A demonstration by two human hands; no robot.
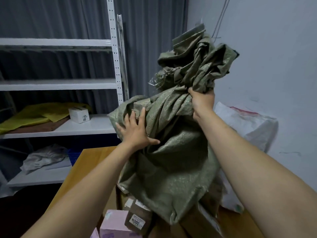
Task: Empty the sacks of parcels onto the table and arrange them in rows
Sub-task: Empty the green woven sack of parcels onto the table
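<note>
1. Above the wooden surface [89, 162] hangs an olive-green woven sack [171, 169], its lower end draped over the parcels there.
2. The right hand [202, 102] grips the bunched fabric high up, fingers curled tight round it.
3. The left hand [135, 131] presses the sack's side, fingers straight and spread wide.
4. Beneath the sack lie a pink box [115, 222] and a brown parcel [137, 219] labelled 3004.

A yellow cloth [34, 114] and a small white box [79, 115] are laid on a white rack [115, 57] — a grey curtain [151, 48] is hung behind.
</note>
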